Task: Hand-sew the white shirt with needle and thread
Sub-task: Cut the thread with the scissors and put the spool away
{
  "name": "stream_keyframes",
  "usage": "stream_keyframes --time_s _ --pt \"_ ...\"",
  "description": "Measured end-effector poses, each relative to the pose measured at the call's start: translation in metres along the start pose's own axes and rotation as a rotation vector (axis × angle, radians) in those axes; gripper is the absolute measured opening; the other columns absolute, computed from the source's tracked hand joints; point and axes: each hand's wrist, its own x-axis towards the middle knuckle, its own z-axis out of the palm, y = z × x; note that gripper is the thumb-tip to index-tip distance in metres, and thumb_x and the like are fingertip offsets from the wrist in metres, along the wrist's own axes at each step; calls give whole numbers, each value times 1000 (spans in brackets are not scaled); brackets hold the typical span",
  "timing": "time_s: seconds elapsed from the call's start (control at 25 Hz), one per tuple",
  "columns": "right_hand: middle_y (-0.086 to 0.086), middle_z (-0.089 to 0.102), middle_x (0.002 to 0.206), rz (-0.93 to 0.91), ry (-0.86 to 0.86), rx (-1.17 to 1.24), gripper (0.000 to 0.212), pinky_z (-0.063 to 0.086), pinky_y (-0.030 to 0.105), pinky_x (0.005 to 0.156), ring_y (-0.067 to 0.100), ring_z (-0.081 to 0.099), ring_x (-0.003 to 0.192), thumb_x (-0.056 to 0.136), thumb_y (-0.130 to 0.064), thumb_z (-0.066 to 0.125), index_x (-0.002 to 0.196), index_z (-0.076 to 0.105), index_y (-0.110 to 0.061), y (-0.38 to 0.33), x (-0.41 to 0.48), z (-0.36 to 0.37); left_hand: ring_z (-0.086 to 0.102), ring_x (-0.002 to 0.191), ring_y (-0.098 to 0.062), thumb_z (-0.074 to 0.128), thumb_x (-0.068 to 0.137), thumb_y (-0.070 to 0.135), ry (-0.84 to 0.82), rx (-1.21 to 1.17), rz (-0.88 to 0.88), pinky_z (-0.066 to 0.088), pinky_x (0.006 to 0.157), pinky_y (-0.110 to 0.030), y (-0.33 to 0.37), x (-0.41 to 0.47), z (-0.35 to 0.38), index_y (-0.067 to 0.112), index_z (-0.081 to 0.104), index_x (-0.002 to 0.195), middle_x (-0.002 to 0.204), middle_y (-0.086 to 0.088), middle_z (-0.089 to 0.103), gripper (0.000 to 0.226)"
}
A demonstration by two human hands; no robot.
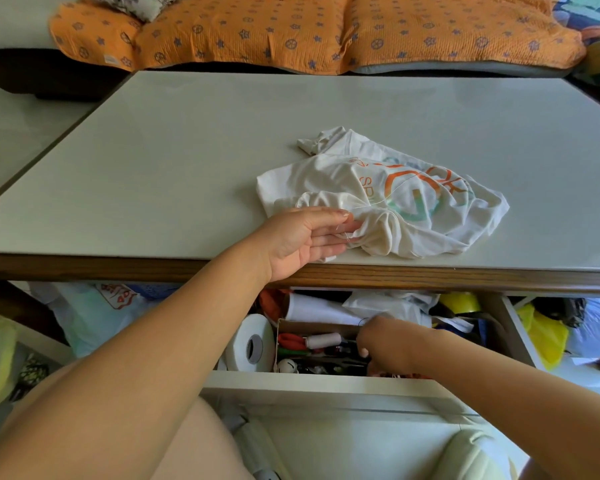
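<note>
Shirt (406,206) lying rightward of the near-flat left hand (305,237), fingertips (347,226) touching it; right hand (371,342) lower, inside drawer (326,388), grip not discernible.

Orange quilt (291,32) beyond table (153,150); white tape roll (242,330) in open drawer (309,383)

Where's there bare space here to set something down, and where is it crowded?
The table is bare left of the white shirt, behind it toward the orange cushions, and to its right. The open drawer below, where the right hand reaches, is packed.
</note>
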Motion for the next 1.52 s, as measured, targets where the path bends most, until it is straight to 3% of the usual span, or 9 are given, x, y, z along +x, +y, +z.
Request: stream_keyframes --time_s 0.08,0.28,0.6,0.72,0.84,0.96,1.12,1.32,1.52 --pt "5 51 79 15 108 -61 10 46 32 64 26 56 80 94 -7 50 98 58 -8 -10 3 -11 71 96 -19 60 94 10 -3 -1 0 53 98 -36 0 0 -1 12 68 90 99 -7 76 9" --pt "10 61 118 -50 226 -64 34 46 38 82 32 59 108 98 -11 41 129 51 -23 -35 23 -16 69 103 -22 60 94 9 -1 12 15 52 100 -38 -1 -2 1 11 68 90 103 -8 75 9" --pt "10 64 111 -79 240 -278 22 41 35 67 28 62 96 95 -11 52 116 55 -10 -51 31 -17 69 104 -22 61 94 9 14 -2 10 52 99 -38 -2 -5 1 11 68 90 104 -9 74 8" --pt "7 62 92 -119 335 -4 29 39 32 62 26 55 77 92 -23 53 118 50 -12 -52 -4 -32 69 101 -21 62 93 9 19 -4 14 53 98 -37 0 -5 1 11 68 92 104 -9 74 6" --pt "-2 60 68 -219 618 347 24 48 32 58 16 57 62 92 -33 54 112 51 -20 -40 -50 -54 71 95 -20 61 93 11 17 -15 10 56 91 -34 1 -5 -1 12 67 92 100 -8 75 5" --pt "3 69 65 -181 828 823 16 52 25 54 11 63 53 90 -23 60 103 52 -20 -10 -80 -77 69 93 -23 60 94 15 -14 17 -8 57 83 -35 3 -7 1 15 67 94 99 -8 73 6" --pt "9 75 78 -149 824 1332 16 51 29 49 24 69 58 94 -15 60 105 50 -12 21 -87 -90 72 82 -24 59 94 18 -89 -9 -27 60 79 -40 8 -10 13 15 64 100 93 -9 71 8" --pt "5 62 63 -69 832 1377 19 42 25 44 18 54 47 91 -28 66 96 59 -11 36 -82 -90 68 64 -10 60 95 14 21 -1 59 57 58 -20 12 -3 27 16 65 93 83 -3 69 6" --pt "-1 48 57 -39 520 1908 43 31 18 36 10 39 40 94 -53 48 93 64 -13 52 -77 -97 60 56 -6 65 92 17 73 281 173 44 46 -18 17 -2 34 13 69 97 79 0 70 8"
